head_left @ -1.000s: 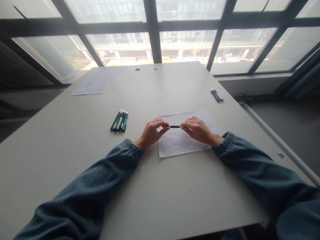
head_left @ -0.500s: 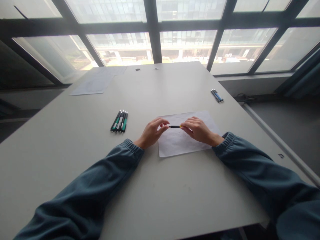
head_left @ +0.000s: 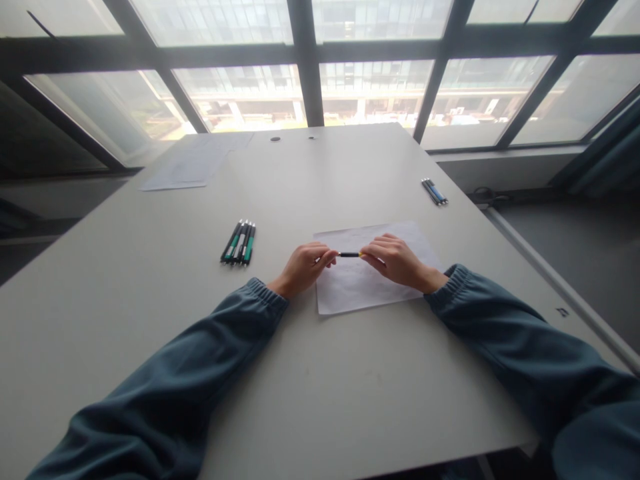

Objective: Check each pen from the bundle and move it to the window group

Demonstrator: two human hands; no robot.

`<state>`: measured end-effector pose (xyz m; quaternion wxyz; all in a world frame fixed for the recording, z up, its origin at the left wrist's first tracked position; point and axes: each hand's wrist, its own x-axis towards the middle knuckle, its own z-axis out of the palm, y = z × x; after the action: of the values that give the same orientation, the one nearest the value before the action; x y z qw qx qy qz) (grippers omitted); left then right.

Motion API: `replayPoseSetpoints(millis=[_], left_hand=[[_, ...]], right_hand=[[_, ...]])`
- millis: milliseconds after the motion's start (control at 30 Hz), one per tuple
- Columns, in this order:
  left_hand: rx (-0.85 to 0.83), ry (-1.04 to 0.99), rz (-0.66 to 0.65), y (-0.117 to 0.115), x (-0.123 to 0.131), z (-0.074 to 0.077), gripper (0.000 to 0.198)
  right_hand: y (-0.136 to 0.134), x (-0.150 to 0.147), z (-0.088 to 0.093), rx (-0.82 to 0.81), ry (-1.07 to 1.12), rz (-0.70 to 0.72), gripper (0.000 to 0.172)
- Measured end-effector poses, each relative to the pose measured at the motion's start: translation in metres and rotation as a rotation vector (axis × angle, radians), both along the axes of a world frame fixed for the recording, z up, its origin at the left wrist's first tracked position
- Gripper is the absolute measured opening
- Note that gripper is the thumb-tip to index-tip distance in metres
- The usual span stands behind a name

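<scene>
A thin black pen with a yellow band [head_left: 349, 254] is held level between both hands, just above a white sheet of paper [head_left: 363, 283] on the grey table [head_left: 310, 373]. My left hand [head_left: 303, 267] pinches the pen's left end with curled fingers. My right hand [head_left: 395, 259] grips the right end, fingers closed over it, so that end is hidden. Both wrists rest near the sheet.
Several black-and-green pens [head_left: 239, 243] lie side by side to the left of my hands. Two or three blue pens [head_left: 434, 191] lie near the table's right edge. More paper [head_left: 197, 162] sits at the far left corner. Large windows run behind the table.
My left hand's fingers have curled in a little tighter on the pen's end. The pen and right hand have barely moved.
</scene>
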<state>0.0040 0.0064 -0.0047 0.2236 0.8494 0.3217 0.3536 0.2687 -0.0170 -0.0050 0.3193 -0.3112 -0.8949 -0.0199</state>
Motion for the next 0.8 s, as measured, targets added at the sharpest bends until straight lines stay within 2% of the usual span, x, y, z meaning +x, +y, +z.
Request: replayPoseSetpoints(millis=[300,633,800], left_hand=[[0.102,-0.012,-0.001,0.0004,0.0006,0.0008,0.039],[0.149,-0.046,0.005,0.001,0.0002,-0.0034,0.016],[0.095,-0.042,-0.01,0.0012,-0.0007,-0.0025,0.029]], right_hand=[[-0.0002,0.0,0.0006,0.001,-0.017,0.0,0.023],[0.0003,0.0004,0.0003,0.003,-0.02,-0.007,0.021],[-0.0002,-0.0001,0.0009,0.001,-0.014,-0.004,0.021]])
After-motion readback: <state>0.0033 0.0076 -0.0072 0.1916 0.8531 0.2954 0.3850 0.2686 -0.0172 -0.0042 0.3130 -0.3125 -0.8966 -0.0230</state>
